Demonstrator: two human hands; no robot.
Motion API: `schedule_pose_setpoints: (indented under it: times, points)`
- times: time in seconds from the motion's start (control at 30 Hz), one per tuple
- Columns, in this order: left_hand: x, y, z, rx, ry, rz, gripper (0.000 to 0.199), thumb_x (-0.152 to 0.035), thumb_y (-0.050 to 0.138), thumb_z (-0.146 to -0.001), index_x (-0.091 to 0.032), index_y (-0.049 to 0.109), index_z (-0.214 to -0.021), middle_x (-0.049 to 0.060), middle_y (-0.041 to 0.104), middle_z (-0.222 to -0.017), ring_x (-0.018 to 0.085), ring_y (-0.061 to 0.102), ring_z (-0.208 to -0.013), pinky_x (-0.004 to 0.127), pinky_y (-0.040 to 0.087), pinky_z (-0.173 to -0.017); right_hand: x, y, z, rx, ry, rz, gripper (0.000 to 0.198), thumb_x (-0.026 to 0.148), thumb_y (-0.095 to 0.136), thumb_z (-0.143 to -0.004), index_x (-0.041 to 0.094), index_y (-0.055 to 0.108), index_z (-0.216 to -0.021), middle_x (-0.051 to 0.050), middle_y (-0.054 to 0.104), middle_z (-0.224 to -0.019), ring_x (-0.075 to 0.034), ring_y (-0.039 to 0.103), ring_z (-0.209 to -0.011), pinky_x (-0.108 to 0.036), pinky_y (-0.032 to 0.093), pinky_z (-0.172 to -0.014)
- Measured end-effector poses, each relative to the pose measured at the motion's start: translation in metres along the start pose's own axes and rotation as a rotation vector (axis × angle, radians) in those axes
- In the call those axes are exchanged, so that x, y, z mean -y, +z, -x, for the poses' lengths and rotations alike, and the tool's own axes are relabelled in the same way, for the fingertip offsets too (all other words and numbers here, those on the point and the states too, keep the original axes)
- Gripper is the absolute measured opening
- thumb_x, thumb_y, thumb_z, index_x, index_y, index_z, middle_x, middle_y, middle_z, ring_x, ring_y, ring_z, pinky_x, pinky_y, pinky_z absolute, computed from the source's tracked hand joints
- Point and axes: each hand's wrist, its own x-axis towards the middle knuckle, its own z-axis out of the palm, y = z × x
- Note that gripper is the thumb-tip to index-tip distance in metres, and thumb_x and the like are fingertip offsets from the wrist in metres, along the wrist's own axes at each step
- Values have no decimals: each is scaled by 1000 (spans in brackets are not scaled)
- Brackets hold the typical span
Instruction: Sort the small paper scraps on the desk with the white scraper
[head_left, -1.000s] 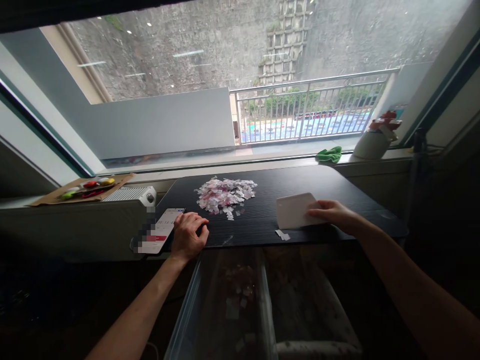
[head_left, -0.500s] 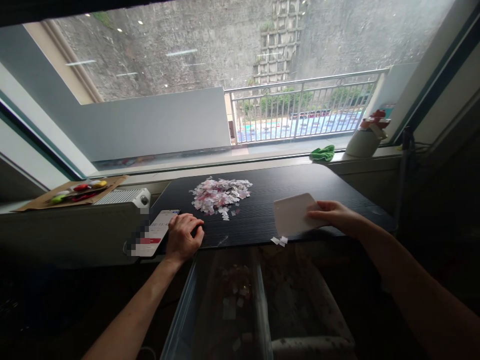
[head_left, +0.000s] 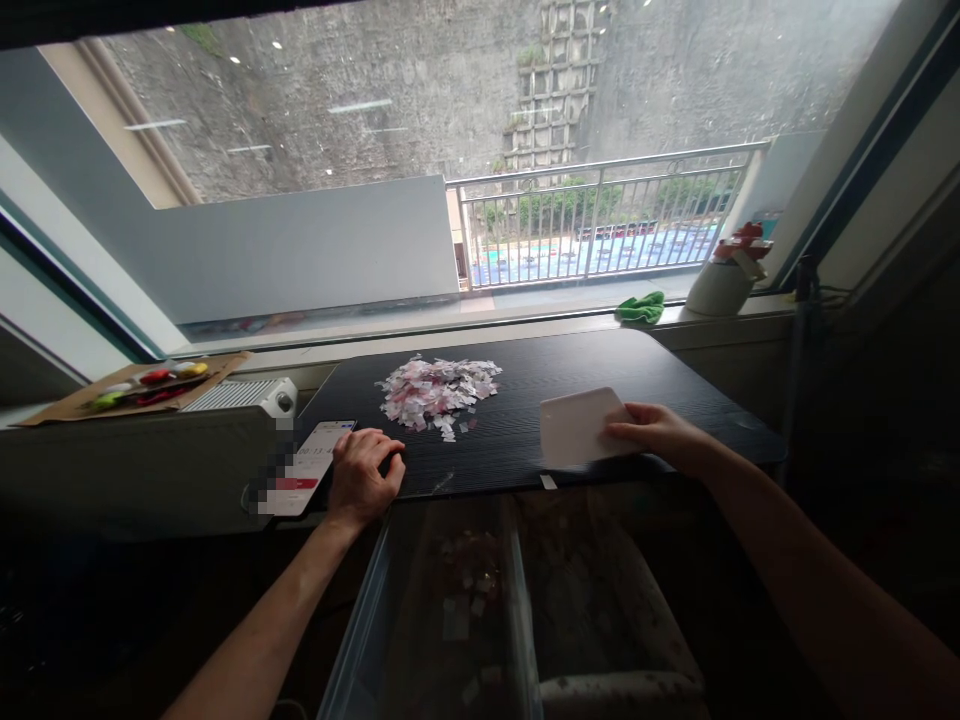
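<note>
My right hand [head_left: 651,432] pinches a flat white plastic scraper [head_left: 576,428] with rounded corners, thumb on its near face. The scraper stands tilted on the black table [head_left: 570,360], close to the front edge. Just below it, a small white paper scrap [head_left: 548,482] sits at the table's edge. My left hand [head_left: 367,470] rests at the front edge of the table, fingers loosely curled and thumb apart, with nothing visible in it. It lies right beside a phone [head_left: 319,455] with a lit screen. Beyond it is a heap of white and pinkish paper scraps [head_left: 435,390].
Below the table edge, a clear plastic bin [head_left: 529,610] holds more scraps. A heater [head_left: 247,396] and brown cardboard [head_left: 82,400] with colourful items are at left. On the sill are a green cloth [head_left: 641,307] and a pale container [head_left: 718,287] with a red top.
Several scraps showed at the table edge below the scraper; now one shows there. The scraper stays in my right hand with little movement. My left hand keeps its place. The view shifts slightly.
</note>
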Motion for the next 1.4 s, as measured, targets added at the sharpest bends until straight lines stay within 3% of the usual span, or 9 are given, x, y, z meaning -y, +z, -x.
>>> schedule_pose_setpoints:
  times: [0.17,0.33,0.43,0.63,0.77,0.9,1.03,1.23,1.4]
  points:
    - [0,-1,0,-1,8,3,17,-23,50,-80,-22,66,-79,5,69,-80,27,59,-97,47,36,-96,2,6,2,79,7,7,27,23,81,-54,18,72,-79,-1,75,-77,-16,69,-67,-25,56,-62]
    - [-1,0,-1,-8,4,15,17,-22,50,-80,-21,67,-79,5,68,-79,27,59,-96,48,36,-97,7,-2,7,38,17,17,29,21,82,-52,16,71,-78,-2,75,-74,-15,67,-63,-23,55,-58]
    - [-5,-3,-2,15,-23,7,17,-21,51,-80,-22,68,-78,5,67,-80,27,59,-99,50,34,-100,7,5,4,2,-53,9,26,22,81,-55,18,71,-79,-2,74,-73,-15,67,-62,-24,54,-55]
    - [-19,-5,-13,129,-26,1,15,-19,55,-76,-24,68,-82,4,66,-88,27,55,-107,56,24,-108,12,71,-23,-102,-304,46,19,27,73,-62,22,67,-79,-2,73,-74,-18,66,-66,-29,55,-60]
    - [-28,5,-15,121,-119,78,16,-18,56,-76,-25,68,-84,3,66,-89,25,55,-107,55,27,-108,15,124,-41,-138,-465,242,14,30,65,-67,20,64,-77,-2,69,-70,-18,62,-63,-30,50,-59]
    - [-31,13,-13,86,-184,137,15,-17,57,-75,-23,68,-82,3,66,-87,25,55,-105,53,30,-106,16,149,-49,-135,-515,371,16,31,62,-69,20,62,-81,-4,70,-75,-20,64,-70,-33,49,-65]
    - [-31,13,-11,77,-164,164,15,-16,57,-74,-23,68,-82,3,67,-85,25,55,-104,54,29,-106,15,145,-46,-49,-491,329,17,32,61,-71,20,62,-82,-4,70,-77,-20,65,-71,-33,50,-65]
    - [-34,7,-11,102,-110,183,15,-17,55,-75,-23,68,-83,3,65,-85,24,55,-105,53,25,-109,15,124,-41,-113,-481,395,18,33,62,-69,20,63,-81,-3,69,-74,-19,63,-68,-31,49,-62]
    - [-34,5,-11,120,-83,182,17,-17,55,-75,-23,68,-85,3,65,-87,24,54,-105,53,25,-109,17,128,-39,-146,-492,397,18,34,62,-69,20,63,-80,-3,68,-72,-18,62,-66,-30,47,-60]
